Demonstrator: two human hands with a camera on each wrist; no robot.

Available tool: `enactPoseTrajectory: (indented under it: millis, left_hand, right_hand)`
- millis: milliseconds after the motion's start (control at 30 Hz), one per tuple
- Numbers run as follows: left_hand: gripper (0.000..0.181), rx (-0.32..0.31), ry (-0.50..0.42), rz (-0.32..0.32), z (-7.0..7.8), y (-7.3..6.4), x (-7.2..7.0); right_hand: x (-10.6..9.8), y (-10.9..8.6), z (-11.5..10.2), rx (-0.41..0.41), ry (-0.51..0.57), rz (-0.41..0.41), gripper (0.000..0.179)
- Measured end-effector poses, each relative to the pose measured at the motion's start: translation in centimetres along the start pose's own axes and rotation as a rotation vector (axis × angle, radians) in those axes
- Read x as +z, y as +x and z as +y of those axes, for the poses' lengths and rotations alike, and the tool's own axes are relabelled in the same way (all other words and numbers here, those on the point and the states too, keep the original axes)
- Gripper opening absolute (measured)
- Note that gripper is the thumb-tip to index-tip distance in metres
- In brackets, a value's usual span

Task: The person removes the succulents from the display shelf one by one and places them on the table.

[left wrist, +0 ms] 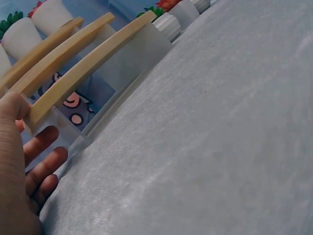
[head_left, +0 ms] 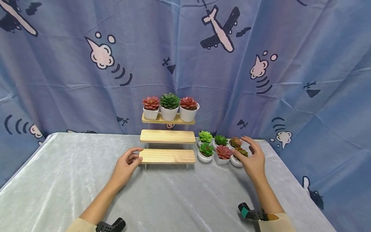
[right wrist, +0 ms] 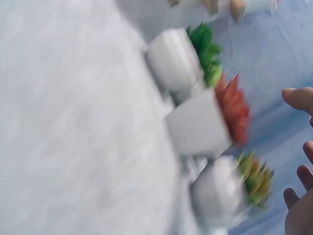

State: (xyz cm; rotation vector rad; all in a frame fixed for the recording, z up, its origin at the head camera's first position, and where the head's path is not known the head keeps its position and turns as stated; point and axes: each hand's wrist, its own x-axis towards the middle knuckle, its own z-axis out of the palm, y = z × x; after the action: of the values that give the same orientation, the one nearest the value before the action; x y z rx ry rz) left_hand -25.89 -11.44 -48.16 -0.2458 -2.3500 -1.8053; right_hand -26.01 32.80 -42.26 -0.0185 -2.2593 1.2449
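A three-tier wooden plant stand with clear side supports stands at the back of the table. My left hand pinches the left end of its lowest board; in the left wrist view the thumb lies at the board's end and the other fingers curl beside the clear support. My right hand hovers with spread fingers over the right side of a cluster of small potted succulents, holding nothing. Nearest to it are a red succulent in a square white pot and a green-orange one in a round ribbed pot.
On the top board stand a red succulent, a green one and another red one, all in white pots. The middle board is bare. Beside the stand are green succulents. A blue patterned curtain hangs behind the table.
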Motion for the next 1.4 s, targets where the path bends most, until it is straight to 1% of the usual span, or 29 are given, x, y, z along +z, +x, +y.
enactPoseTrajectory:
  millis: [167, 333, 467, 633, 767, 967, 1167, 1300, 1400]
  left_hand:
    - [0.032, 0.004, 0.002, -0.003, 0.0, -0.1, -0.3]
    - [0.031, 0.002, 0.015, 0.003, -0.1, -0.1, -0.6]
    - [0.031, 0.006, 0.018, 0.005, 0.0, -0.1, -0.6]
    - [0.031, 0.011, 0.015, 0.003, 0.0, 0.0, -0.5]
    - [0.032, 0.014, 0.006, 0.0, -0.1, 0.2, -0.3]
    - [0.032, 0.017, 0.012, -0.007, -0.1, 0.2, -0.1]
    - [0.031, 0.015, 0.009, -0.013, -0.1, 0.1, -0.1]
    - [0.031, 0.012, 0.002, -0.011, -0.1, 0.1, 0.0]
    - [0.031, 0.013, -0.003, -0.01, -0.1, 0.1, 0.0]
  right_hand:
    - [0.9, 1.3, -3.6, -0.079, 0.052, -0.07, 0.061]
    - [2.6, 2.7, -6.8, -0.143, 0.094, -0.151, 0.062]
    - [4.1, 3.7, -9.0, -0.168, 0.116, -0.218, 0.064]
    - [5.9, 4.8, -11.4, -0.165, 0.153, -0.293, 0.066]
    - [7.3, 5.6, -12.5, -0.175, 0.174, -0.322, 0.066]
    - [9.2, 6.5, -13.2, -0.177, 0.19, -0.331, 0.065]
    - [10.8, 7.1, -13.8, -0.184, 0.231, -0.342, 0.064]
    - [11.7, 7.4, -14.3, -0.181, 0.23, -0.339, 0.063]
    - [12.3, 7.5, -14.5, -0.171, 0.219, -0.318, 0.061]
